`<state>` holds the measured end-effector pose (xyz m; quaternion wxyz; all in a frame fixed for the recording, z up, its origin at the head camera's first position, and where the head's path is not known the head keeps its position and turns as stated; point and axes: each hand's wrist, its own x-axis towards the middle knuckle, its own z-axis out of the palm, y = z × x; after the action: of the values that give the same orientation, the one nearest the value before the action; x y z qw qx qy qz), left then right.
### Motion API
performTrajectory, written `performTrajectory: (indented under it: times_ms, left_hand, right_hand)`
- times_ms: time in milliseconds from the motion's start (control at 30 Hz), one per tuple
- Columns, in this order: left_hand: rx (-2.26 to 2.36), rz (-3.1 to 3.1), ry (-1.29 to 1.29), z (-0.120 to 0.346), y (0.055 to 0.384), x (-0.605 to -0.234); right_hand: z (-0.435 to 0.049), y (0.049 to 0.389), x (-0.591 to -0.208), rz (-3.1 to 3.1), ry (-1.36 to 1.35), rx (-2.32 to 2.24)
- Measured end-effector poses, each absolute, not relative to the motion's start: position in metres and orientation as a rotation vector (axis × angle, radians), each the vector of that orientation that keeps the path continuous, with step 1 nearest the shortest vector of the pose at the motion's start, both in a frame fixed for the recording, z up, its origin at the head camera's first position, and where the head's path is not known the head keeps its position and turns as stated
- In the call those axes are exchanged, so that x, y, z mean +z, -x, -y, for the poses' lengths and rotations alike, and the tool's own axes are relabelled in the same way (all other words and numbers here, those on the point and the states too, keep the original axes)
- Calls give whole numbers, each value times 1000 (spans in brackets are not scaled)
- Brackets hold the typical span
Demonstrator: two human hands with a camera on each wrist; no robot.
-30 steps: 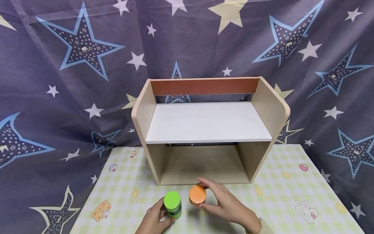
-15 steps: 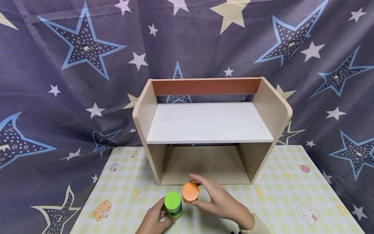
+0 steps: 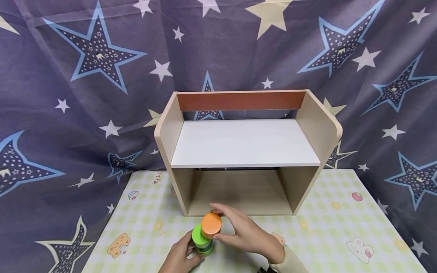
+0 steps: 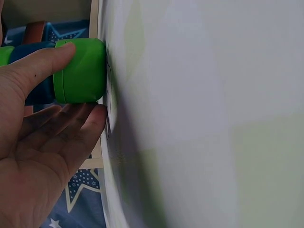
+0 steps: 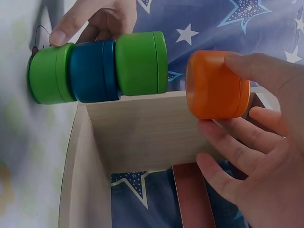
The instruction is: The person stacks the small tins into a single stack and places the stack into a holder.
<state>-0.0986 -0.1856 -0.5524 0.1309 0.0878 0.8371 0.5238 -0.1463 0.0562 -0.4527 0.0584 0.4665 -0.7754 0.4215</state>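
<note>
Three small round lidded jars stand stacked upright on the table: a green jar [image 5: 47, 73] at the bottom, a blue jar [image 5: 92, 71] in the middle and another green jar [image 5: 140, 61] on top. My left hand [image 3: 179, 253] holds the bottom jar from the left, its thumb on the side. An orange lidded jar [image 3: 211, 225] is pinched between the thumb and fingers of my right hand [image 3: 244, 236]. It hangs above the stack and overlaps the top green lid in the head view. The right wrist view shows a gap between the orange jar and the stack.
Behind the hands stands a wooden two-level shelf [image 3: 245, 144] with a white upper board and a reddish back rail. A checked cloth [image 3: 327, 242] with cartoon prints covers the table. A dark star-patterned curtain [image 3: 218, 53] hangs at the back.
My right hand has moved left with the orange jar, from beside the stack to over its top. The left hand and the stacked jars have stayed in place.
</note>
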Motion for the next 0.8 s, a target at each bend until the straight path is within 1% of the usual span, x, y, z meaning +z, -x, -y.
performTrajectory:
  times_ms: [800]
  left_hand:
    - [1526,-2408,-234,188,98,-552]
  right_hand:
    - [-33,148,-463,2333,-1505,1285]
